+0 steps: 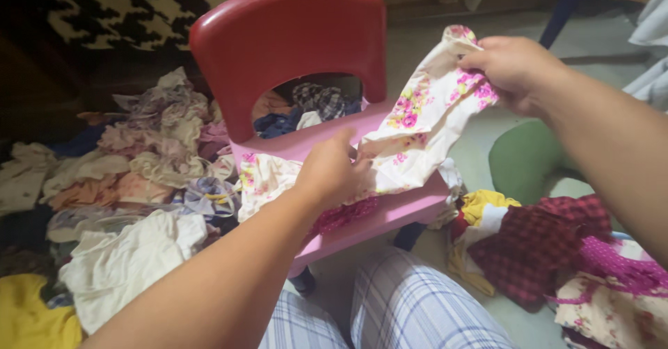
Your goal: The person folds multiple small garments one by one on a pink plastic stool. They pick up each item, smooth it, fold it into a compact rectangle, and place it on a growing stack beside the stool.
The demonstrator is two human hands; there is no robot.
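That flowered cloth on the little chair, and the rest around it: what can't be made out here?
Head view:
- Flowered cloth: middle hidden by left hand; corner inside right hand.
- Pink chair seat: mostly covered by the cloth.
- Yellow garment: cut off by the frame edge.
- Clothes behind red chair back: only partly seen through its opening.

This is a room in a home, seen from the floor, where laundry is being sorted. A small child's chair (306,77), with a red plastic back and a pink seat, stands in the middle on a pale hard floor (417,50). Left of the chair lies a loose heap of crumpled clothes (139,182) in whites, pinks and yellow, spread straight on the floor. Right of the chair sits a second pile (550,244) with a red checked garment and floral cloth. Behind the chair hangs a black-and-white patterned fabric (118,8). Below the chair show knees in checked pyjama trousers (410,307).
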